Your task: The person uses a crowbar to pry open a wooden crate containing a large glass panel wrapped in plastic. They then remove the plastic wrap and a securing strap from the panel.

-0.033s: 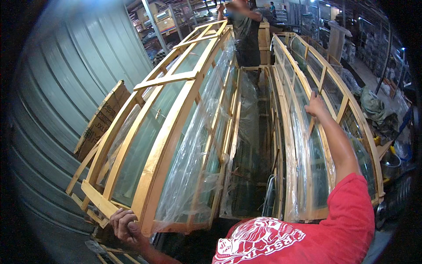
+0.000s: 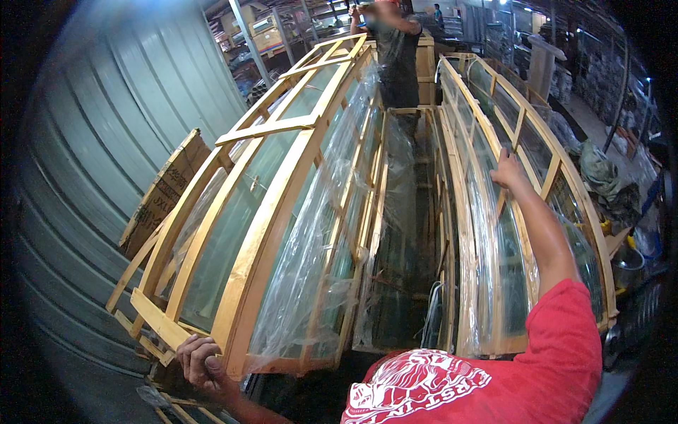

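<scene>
My left hand (image 2: 203,359) is closed round the near end board (image 2: 159,328) of a long wooden crate (image 2: 244,283) on the left. This crate has open slats, with glass panes (image 2: 236,233) between them and clear plastic film (image 2: 304,275) hanging down its right side. My right arm is stretched forward over a second slatted crate (image 2: 600,247) on the right, which also carries glass. On an inner slat of that crate my right hand (image 2: 507,169) rests with its fingers curled; the fingertips are partly hidden.
Between the crates, more wood-framed glass panels (image 2: 402,233) stand in a dark gap. A person in dark clothes (image 2: 399,63) is at the far end with raised arms. A corrugated metal wall (image 2: 134,106) and a leaning wooden board (image 2: 166,187) are left; bagged goods (image 2: 600,169) lie right.
</scene>
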`<action>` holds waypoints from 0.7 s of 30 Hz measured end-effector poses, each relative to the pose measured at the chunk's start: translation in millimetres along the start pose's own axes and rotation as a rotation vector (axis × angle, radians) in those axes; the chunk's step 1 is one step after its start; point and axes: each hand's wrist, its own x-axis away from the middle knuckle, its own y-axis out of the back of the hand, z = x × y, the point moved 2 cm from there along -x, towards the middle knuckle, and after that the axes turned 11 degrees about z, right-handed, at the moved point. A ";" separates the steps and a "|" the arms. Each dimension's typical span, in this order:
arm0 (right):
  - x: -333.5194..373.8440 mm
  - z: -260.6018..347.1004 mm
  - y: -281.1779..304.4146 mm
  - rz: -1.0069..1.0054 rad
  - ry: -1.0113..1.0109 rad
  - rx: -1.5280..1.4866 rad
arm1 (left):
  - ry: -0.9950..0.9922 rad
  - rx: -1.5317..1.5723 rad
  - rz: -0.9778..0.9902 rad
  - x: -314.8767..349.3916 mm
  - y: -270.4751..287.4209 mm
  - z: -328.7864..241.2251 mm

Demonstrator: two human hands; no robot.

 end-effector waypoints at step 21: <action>-1.9 0.2 -6.1 -0.033 0.007 0.033 | 0.006 -0.029 -0.056 0.0 -0.5 -3.5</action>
